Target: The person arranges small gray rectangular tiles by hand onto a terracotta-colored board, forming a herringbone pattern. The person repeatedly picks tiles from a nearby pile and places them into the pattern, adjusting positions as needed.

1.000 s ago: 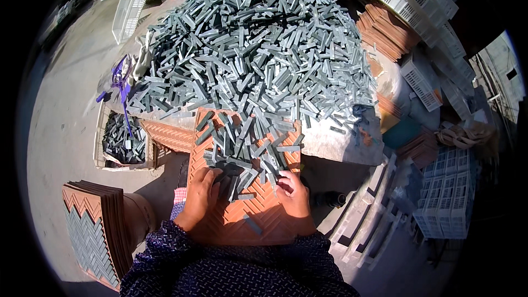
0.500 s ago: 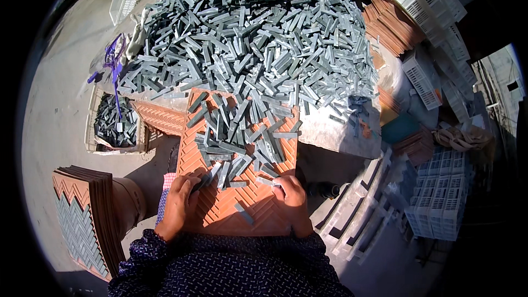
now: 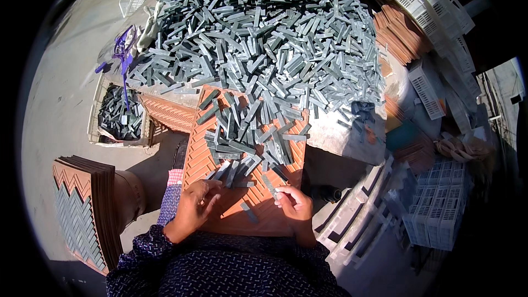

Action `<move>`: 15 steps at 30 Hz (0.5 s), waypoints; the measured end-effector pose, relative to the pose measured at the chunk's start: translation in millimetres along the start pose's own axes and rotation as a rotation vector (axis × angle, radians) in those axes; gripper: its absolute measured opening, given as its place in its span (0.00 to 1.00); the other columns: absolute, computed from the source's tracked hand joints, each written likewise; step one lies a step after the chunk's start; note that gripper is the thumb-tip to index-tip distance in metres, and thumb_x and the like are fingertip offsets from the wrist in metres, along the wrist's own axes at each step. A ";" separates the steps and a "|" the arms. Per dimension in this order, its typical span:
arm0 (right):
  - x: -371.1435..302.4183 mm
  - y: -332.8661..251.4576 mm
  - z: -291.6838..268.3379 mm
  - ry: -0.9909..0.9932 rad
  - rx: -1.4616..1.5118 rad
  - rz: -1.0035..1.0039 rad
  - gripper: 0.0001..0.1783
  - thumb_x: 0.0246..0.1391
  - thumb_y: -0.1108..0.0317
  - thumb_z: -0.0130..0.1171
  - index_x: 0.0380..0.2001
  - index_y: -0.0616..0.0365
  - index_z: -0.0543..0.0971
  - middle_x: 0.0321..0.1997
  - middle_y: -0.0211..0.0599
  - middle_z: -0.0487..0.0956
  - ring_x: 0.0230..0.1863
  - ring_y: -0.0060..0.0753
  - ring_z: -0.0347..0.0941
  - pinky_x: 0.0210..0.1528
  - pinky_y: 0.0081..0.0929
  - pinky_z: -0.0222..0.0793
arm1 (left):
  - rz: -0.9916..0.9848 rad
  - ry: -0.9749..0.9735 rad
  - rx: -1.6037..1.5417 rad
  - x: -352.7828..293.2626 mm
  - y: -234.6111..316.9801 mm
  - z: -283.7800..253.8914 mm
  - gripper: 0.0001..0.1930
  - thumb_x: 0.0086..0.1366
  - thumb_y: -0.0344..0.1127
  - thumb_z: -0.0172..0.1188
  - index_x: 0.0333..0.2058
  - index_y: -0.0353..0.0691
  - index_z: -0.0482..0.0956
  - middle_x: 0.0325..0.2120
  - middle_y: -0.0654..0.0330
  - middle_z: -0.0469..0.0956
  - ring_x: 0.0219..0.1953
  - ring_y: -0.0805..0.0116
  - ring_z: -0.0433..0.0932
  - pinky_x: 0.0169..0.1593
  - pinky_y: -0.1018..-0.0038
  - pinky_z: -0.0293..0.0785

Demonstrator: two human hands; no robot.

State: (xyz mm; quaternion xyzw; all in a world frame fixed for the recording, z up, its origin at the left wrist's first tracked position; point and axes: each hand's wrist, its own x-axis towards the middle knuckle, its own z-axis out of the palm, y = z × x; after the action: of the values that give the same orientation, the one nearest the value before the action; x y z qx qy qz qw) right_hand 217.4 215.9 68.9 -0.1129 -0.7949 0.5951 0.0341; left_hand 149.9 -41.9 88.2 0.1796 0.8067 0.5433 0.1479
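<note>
An orange board [image 3: 220,221] with herringbone grooves lies in front of me, its far part covered by loose grey-green stone strips [image 3: 236,132]. My right hand [image 3: 296,209], over the board's near right, pinches one stone strip [image 3: 269,186] between thumb and fingers, with the strip pointing away from me. At the board's near left, my left hand [image 3: 192,209] has thumb and forefinger apart and nothing visible between them; its fingertips are close to the loose strips. Between the hands, a single strip [image 3: 249,212] lies on the grooves.
Behind the board a big heap of stone strips [image 3: 264,38] covers a table. At left stand a crate [image 3: 147,129] of darker strips and a stack of boards [image 3: 82,173], the outermost filled with strips. On the right are a pallet [image 3: 352,217] and white plastic crates [image 3: 434,209].
My left hand has moved slightly right and its fingers have spread from the dark strip they were on. In my right hand the strip has swung from nearly crosswise to pointing away.
</note>
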 end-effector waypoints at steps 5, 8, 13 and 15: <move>-12.5 -45.5 32.5 -0.383 -0.049 -0.215 0.11 0.56 0.76 0.59 0.43 0.63 0.78 0.36 0.37 0.81 0.37 0.23 0.79 0.41 0.20 0.73 | -0.415 -0.234 -0.939 -5.7 2.9 22.2 0.10 0.67 0.29 0.55 0.45 0.33 0.72 0.34 0.58 0.78 0.35 0.72 0.77 0.37 0.76 0.75; -11.5 -23.5 27.7 -0.202 -0.079 -0.188 0.09 0.55 0.75 0.59 0.40 0.61 0.79 0.33 0.35 0.81 0.34 0.23 0.79 0.35 0.20 0.74 | -0.582 -0.140 -0.951 -3.3 -28.2 -19.4 0.03 0.66 0.29 0.54 0.38 0.38 0.73 0.28 0.61 0.77 0.30 0.75 0.75 0.32 0.81 0.70; 14.0 -15.0 9.2 -0.052 -0.277 -0.180 0.11 0.52 0.76 0.62 0.40 0.63 0.79 0.37 0.41 0.81 0.34 0.26 0.79 0.33 0.19 0.74 | 0.009 0.474 -0.942 28.8 -129.1 -204.3 0.20 0.70 0.41 0.49 0.53 0.32 0.66 0.51 0.51 0.73 0.48 0.73 0.73 0.48 0.83 0.71; 39.1 -20.1 18.1 0.001 -0.335 -0.367 0.14 0.50 0.76 0.62 0.41 0.64 0.78 0.44 0.47 0.79 0.42 0.40 0.78 0.43 0.29 0.73 | 0.019 0.687 -0.930 42.3 -91.8 -222.3 0.21 0.70 0.41 0.50 0.54 0.32 0.65 0.48 0.53 0.74 0.44 0.74 0.74 0.47 0.83 0.71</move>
State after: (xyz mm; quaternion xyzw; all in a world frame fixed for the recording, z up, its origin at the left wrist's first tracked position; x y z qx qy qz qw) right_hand 173.2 202.2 79.8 0.0292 -0.8896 0.4389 0.1228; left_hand 3.9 -237.6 82.4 -0.0839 0.4834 0.8690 -0.0641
